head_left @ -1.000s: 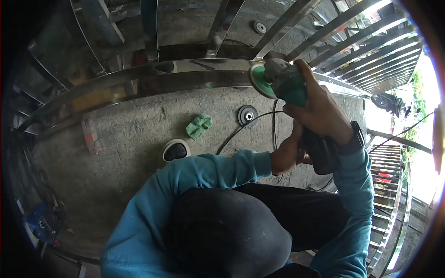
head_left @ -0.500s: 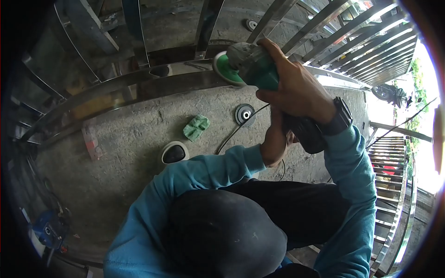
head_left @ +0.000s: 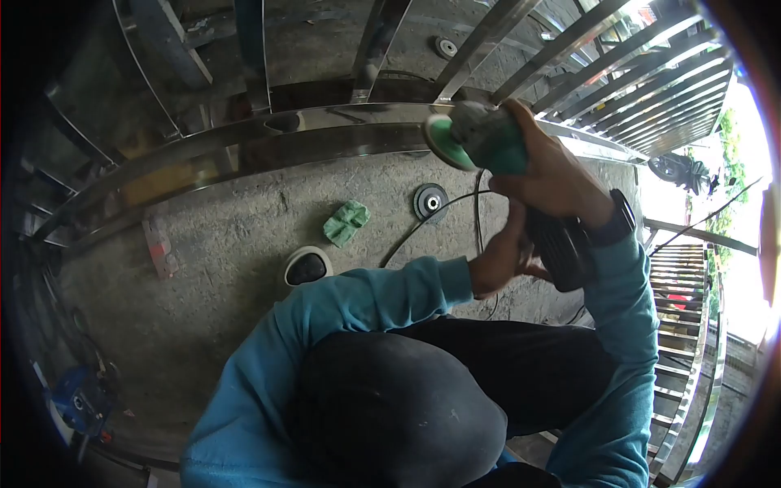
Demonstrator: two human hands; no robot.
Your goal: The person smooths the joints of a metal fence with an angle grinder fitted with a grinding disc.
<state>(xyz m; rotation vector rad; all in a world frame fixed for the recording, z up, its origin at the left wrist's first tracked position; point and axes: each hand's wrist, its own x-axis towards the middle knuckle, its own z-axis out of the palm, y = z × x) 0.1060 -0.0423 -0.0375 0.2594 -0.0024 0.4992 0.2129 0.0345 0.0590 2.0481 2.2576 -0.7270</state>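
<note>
An angle grinder (head_left: 498,145) with a green body and a dark rear handle is held in both hands. My right hand (head_left: 561,179) wraps around its front body, near the head. Lower down, my left hand (head_left: 503,259) closes around the dark rear handle, its fingertips partly hidden. The grinder's round green and white disc (head_left: 446,141) faces left and overlaps the lower edge of the shiny metal rail (head_left: 342,122) in this view.
On the concrete floor lie a black disc (head_left: 429,201), a green cloth (head_left: 346,224) and a black-and-white rounded object (head_left: 307,267). A power cord (head_left: 407,236) runs beneath the arms. Upright metal bars (head_left: 378,49) rise from the rail. Blue equipment (head_left: 81,398) stands lower left.
Both hands have moved right and slightly down with the grinder, its disc sliding right along the rail's edge. The view has shifted slightly.
</note>
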